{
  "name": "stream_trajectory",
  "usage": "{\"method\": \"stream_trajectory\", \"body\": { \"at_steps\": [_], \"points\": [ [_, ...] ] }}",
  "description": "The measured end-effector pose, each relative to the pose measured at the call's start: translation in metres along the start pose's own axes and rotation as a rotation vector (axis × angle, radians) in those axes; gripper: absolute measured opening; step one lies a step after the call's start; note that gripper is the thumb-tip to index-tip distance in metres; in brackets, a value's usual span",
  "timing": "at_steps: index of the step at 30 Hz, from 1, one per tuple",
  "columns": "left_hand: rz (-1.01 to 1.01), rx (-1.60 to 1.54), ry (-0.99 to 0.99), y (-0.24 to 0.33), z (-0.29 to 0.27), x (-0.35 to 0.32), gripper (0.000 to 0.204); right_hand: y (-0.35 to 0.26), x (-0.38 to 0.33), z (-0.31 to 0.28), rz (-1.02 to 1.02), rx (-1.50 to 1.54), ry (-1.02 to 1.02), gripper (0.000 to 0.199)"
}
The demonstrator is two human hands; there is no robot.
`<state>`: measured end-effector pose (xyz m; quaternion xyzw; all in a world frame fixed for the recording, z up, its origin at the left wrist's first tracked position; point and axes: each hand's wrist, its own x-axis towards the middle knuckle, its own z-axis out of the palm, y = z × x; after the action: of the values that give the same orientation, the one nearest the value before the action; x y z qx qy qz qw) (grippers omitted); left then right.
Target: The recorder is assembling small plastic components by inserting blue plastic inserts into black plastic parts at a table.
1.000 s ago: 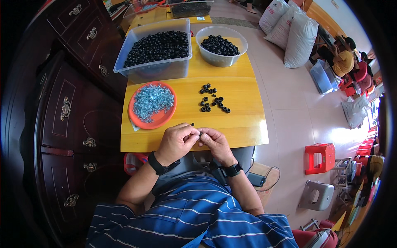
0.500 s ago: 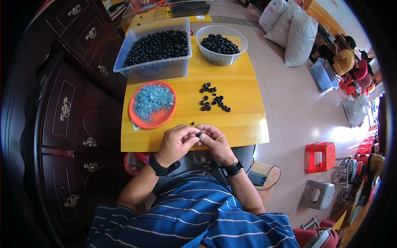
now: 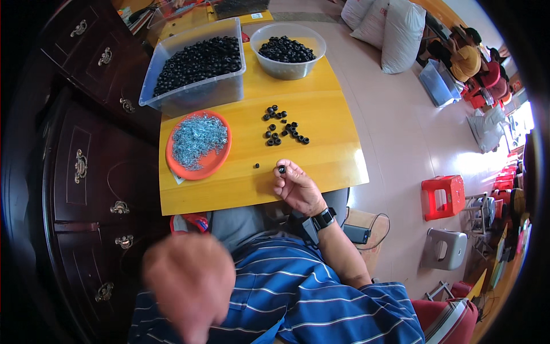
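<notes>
Bead [image 3: 282, 169], small and black, sits pinched between the thumb and fingertips of a person's right hand [image 3: 299, 188], to the right of an orange plate [image 3: 213, 165] and slightly nearer the body. Left hand [image 3: 192, 281], blurred, hangs on the person's side of the plate; whether it grips anything cannot be told. Single loose bead [image 3: 257, 165] lies near the plate on its right, on the yellow wooden surface [image 3: 240, 192]; scattered beads [image 3: 276, 141] rest farther right of the plate. Tiny bluish pieces [image 3: 197, 137] cover much of the plate itself. Beyond the plate stands a bead-filled bin [image 3: 229, 86]. The pinched piece looks light, stiff and hardly fragile, though its smooth, rounded side probably slips or rolls easily. Opposite points on its outer wall, taken lightly with the fingertips, seem the surest hold.
</notes>
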<state>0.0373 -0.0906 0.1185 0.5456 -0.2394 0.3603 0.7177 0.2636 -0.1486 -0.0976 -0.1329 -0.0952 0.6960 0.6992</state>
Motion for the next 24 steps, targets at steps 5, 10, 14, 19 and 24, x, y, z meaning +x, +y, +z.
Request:
{"method": "stream_trajectory", "body": {
  "at_steps": [5, 10, 14, 19, 24],
  "points": [
    [0.010, -0.451, -0.319, 0.020, 0.035, 0.049, 0.032, 0.000, 0.000, -0.003, 0.006, 0.106, -0.047, 0.024],
    [0.052, -0.535, -0.261, 0.006, 0.048, 0.051, 0.023, -0.003, -0.003, -0.006, 0.005, 0.128, -0.090, 0.025],
    [-0.007, -0.497, -0.310, 0.004, 0.049, 0.050, 0.019, -0.003, -0.003, -0.006, 0.013, 0.119, -0.063, 0.024],
    [0.017, -0.542, -0.293, 0.005, 0.048, 0.053, 0.017, 0.001, -0.003, -0.004, -0.012, 0.092, -0.053, 0.023],
    [0.003, -0.553, -0.321, 0.005, 0.042, 0.052, 0.022, 0.003, -0.002, -0.001, -0.035, 0.042, -0.019, 0.023]
  ]
}}
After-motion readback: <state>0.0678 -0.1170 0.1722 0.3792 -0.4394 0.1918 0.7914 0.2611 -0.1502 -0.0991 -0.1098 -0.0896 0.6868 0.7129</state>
